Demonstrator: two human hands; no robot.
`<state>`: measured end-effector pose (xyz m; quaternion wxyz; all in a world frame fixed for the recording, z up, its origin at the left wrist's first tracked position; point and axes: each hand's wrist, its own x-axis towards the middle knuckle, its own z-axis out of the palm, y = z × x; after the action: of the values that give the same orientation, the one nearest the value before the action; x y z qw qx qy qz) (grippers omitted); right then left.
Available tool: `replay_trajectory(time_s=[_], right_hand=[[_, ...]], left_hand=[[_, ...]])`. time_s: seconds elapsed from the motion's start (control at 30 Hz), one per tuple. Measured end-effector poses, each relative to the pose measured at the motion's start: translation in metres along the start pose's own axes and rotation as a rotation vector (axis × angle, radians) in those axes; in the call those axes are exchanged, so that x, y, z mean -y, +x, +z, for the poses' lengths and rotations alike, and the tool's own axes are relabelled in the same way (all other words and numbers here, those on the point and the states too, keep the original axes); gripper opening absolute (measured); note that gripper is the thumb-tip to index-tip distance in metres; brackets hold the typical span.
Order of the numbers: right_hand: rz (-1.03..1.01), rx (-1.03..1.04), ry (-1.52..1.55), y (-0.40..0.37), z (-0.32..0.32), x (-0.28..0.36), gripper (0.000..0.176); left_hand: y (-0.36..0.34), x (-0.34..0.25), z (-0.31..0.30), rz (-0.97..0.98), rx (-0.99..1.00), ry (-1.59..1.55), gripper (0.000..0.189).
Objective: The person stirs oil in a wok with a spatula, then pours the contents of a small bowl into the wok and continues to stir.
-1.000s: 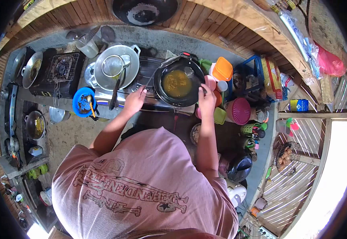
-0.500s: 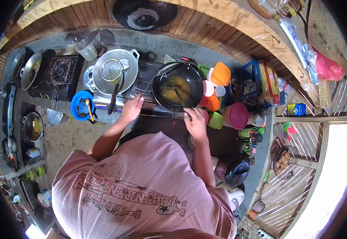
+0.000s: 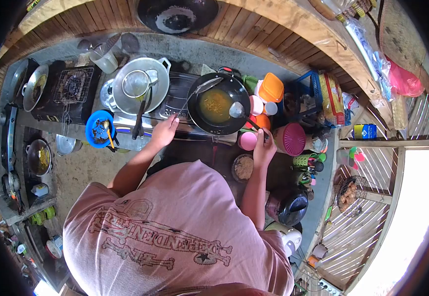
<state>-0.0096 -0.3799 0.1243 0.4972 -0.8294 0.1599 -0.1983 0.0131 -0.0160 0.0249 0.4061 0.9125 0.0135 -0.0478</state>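
A black wok (image 3: 194,111) on the stove holds yellowish oil with small golden pieces (image 3: 215,104) in it. My right hand (image 3: 264,149) is closed round the dark handle of a spatula (image 3: 236,109), whose pale, shiny head sits over the wok's right side. My left hand (image 3: 165,131) is closed at the left of the wok, its fingers on the thin handle of a metal skimmer (image 3: 208,85). The skimmer's head rests on the wok's upper left rim.
Left of the wok, a large aluminium pot (image 3: 159,96) holds a strainer (image 3: 136,84). Beside it are a blue bowl (image 3: 92,135) and a second stove (image 3: 51,101). Plastic containers (image 3: 272,88) crowd the right, near a pink-lidded tub (image 3: 291,141). A bowl of pale crumbs (image 3: 243,168) sits below.
My right hand has moved right and down with the spatula, whose head has shifted from the wok's middle to its right side. The bowl of crumbs is now uncovered. My left hand stays put.
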Motion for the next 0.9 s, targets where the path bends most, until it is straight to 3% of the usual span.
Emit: replay_trajectory(time_s=[0.17, 0.33, 0.77, 0.83, 0.9], right_hand=[[0.087, -0.003, 0.034, 0.001, -0.001, -0.008, 0.029], [-0.039, 0.008, -0.245, 0.000, -0.006, 0.021, 0.029], [-0.212, 0.044, -0.384, 0.015, -0.001, 0.028, 0.024], [-0.442, -0.011, -0.421, 0.023, 0.005, 0.025, 0.023], [-0.445, 0.012, -0.477, 0.029, 0.008, 0.029, 0.023]], left_hand=[[-0.003, 0.001, -0.002, -0.006, 0.009, -0.016, 0.047], [-0.005, 0.005, -0.002, -0.023, 0.004, -0.010, 0.048], [-0.009, -0.008, -0.015, -0.076, 0.058, 0.008, 0.047], [-0.011, -0.010, -0.016, -0.097, 0.075, 0.006, 0.047], [-0.013, -0.007, -0.013, -0.074, 0.056, -0.003, 0.046]])
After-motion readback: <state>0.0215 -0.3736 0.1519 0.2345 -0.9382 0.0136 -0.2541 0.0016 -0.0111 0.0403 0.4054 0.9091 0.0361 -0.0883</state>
